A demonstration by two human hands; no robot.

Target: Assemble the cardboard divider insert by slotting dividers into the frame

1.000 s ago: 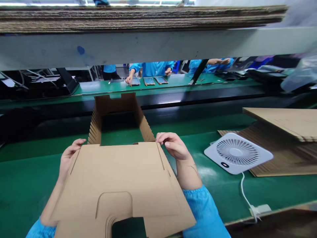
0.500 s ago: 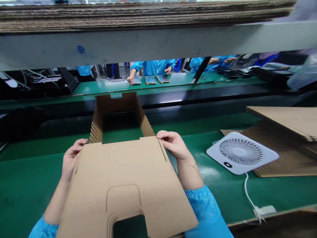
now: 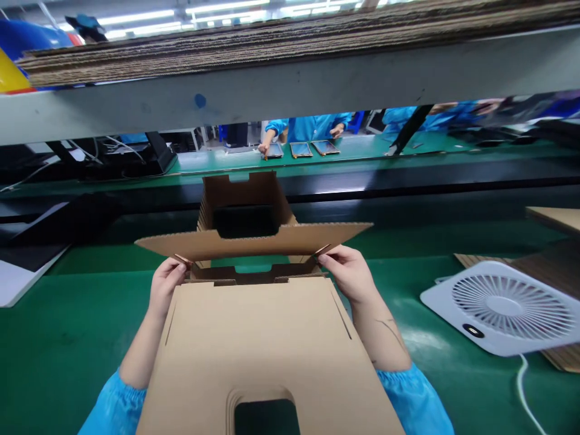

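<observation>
A brown cardboard sheet [image 3: 254, 240] stands tilted up on edge across the middle, with a notch in its upper edge. My left hand [image 3: 165, 287] pinches a small side flap near its left end. At the right end, my right hand [image 3: 351, 272] grips the matching flap between thumb and fingers. Below and nearer to me lies a stack of flat cardboard pieces [image 3: 263, 338] with slits along the sides and a rounded cut-out in the middle. Just behind the raised sheet stand nested, folded cardboard walls [image 3: 240, 188] around a gap.
A white fan [image 3: 502, 305] with a cable lies at right, beside more cardboard [image 3: 555, 254]. Overhead, a grey beam [image 3: 254, 96] carries stacked cardboard [image 3: 272, 51]. Across the line, a co-worker's hand [image 3: 266, 148] touches one of several flat screen-like panels [image 3: 301, 150].
The far part of the top cardboard has swung up from lying flat, showing the stack below. Both hands now pinch its side flaps. The view has shifted left.
</observation>
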